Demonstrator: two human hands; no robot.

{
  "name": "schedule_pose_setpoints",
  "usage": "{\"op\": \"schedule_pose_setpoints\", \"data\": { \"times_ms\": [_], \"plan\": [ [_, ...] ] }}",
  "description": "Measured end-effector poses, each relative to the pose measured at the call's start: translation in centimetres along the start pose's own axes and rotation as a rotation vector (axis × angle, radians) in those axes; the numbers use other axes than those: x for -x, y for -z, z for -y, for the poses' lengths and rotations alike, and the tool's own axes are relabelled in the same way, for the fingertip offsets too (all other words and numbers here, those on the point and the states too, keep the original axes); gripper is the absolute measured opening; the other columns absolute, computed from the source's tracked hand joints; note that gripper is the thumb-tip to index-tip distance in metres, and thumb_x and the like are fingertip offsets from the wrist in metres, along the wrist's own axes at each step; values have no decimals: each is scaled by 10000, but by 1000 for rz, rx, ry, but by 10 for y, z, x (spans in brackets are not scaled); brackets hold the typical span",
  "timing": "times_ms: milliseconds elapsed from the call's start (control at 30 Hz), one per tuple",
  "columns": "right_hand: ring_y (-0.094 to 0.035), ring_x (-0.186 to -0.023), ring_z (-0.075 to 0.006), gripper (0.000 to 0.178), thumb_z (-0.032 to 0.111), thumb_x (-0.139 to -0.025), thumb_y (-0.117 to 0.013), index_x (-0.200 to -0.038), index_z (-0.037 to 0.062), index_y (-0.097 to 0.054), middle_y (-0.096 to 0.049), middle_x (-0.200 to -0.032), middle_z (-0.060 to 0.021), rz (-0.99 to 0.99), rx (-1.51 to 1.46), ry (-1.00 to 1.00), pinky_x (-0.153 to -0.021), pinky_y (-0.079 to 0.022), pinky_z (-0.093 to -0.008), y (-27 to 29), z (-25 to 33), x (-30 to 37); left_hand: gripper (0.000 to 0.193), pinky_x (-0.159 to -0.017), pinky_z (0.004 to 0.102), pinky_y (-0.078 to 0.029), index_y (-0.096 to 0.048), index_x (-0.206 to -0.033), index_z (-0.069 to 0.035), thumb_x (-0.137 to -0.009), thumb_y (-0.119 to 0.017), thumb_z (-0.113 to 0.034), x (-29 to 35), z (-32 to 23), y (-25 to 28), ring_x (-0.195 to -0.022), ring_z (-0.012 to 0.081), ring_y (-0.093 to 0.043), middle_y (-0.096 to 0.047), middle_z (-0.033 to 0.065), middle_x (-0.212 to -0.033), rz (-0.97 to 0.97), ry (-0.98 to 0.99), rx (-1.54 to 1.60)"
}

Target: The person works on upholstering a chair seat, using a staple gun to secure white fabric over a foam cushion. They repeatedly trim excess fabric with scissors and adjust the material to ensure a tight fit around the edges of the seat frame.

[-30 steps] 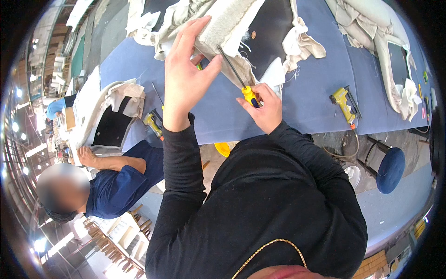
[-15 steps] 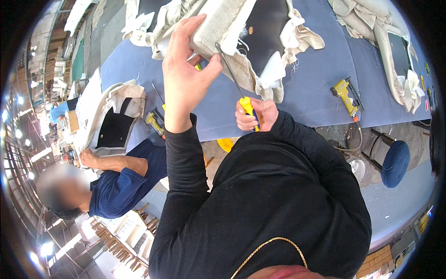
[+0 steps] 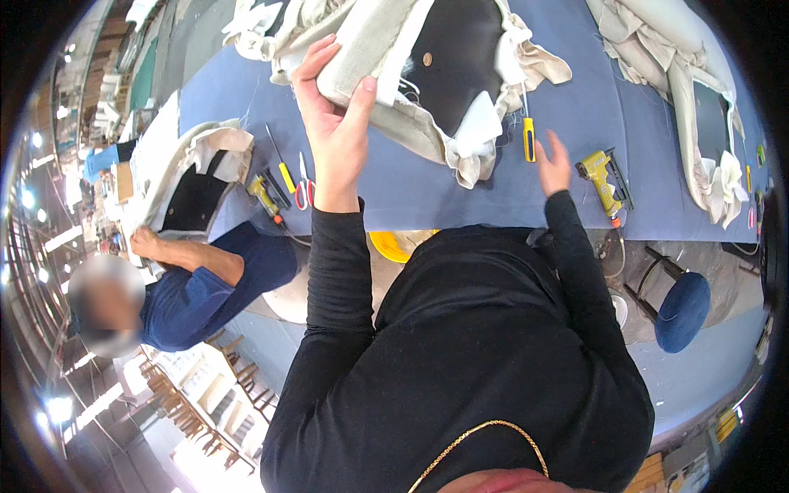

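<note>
My left hand [image 3: 341,135] grips the near left corner of a beige fabric-covered upholstered panel [image 3: 362,62], thumb on top and fingers round its side. Black backing [image 3: 460,62] shows in the middle of the panel, with loose fabric and white stuffing [image 3: 477,127] along its edges. To the right, my right hand [image 3: 555,167] is empty, its fingers apart, just beside a screwdriver [image 3: 529,141] with a yellow handle. That screwdriver lies on the blue table covering, its tip toward the panel's loose fabric.
A yellow staple gun [image 3: 604,181] with a hose lies right of my right hand. Scissors [image 3: 304,185], another yellow-handled tool [image 3: 285,174] and a second staple gun [image 3: 267,195] lie leftward. A co-worker [image 3: 197,283] handles another panel [image 3: 197,189]. A blue stool [image 3: 684,311] stands right.
My right hand has let go of the screwdriver, which now lies on the table, and has moved right and opened. My left hand still grips the panel's corner.
</note>
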State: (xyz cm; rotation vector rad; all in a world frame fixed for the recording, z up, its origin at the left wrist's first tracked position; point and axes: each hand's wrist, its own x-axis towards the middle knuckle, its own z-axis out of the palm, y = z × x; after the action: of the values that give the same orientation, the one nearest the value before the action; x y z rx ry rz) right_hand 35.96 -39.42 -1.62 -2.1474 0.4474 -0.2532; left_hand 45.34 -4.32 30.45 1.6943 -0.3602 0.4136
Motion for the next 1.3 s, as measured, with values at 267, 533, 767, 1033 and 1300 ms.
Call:
{"op": "schedule_pose_setpoints", "data": {
  "times_ms": [267,533,767,1033,1300],
  "plan": [
    [-611,-1322,-451,715,-40,-766,-675,-1462,56,-542,-671,-1380,-230,39,510,5,-1097,-503,-526,147,-119,14,701,-1257,418,-406,-444,-1489,-88,-912,-835,-7,14,-25,-17,-1517,276,-471,-434,187,-1669,88,-73,-125],
    [-771,-1005,-373,482,169,-988,-730,-1438,70,-586,-785,-1132,-216,419,145,-269,-879,-604,-477,156,-66,-60,744,-1242,409,-436,-439,-1504,-90,-881,-836,-8,19,-41,-35,-1494,274,-501,-449,158,-1653,81,-41,-168],
    [-756,-1059,-155,390,176,-1034,-791,-1373,-1,-711,-796,-1250,-76,768,-764,38,-927,-595,-330,177,238,-21,905,-1267,423,-412,-383,-1604,-63,-833,-855,-12,19,-54,-56,-1523,274,-479,-460,166,-1670,55,31,-163],
    [-828,-969,-267,312,159,-949,-805,-1226,18,-789,-843,-1069,-140,688,-790,450,-880,-631,-365,128,285,4,912,-1255,407,-421,-424,-1627,-18,-770,-732,14,23,-58,-58,-1494,255,-519,-513,141,-1608,35,180,-16],
    [-820,-919,-324,347,194,-892,-859,-1156,-10,-763,-829,-996,-156,644,-709,499,-815,-636,-379,124,285,13,926,-1249,410,-430,-443,-1626,-18,-743,-721,12,28,-64,-57,-1471,252,-545,-543,144,-1573,27,243,4]
  ]
}}
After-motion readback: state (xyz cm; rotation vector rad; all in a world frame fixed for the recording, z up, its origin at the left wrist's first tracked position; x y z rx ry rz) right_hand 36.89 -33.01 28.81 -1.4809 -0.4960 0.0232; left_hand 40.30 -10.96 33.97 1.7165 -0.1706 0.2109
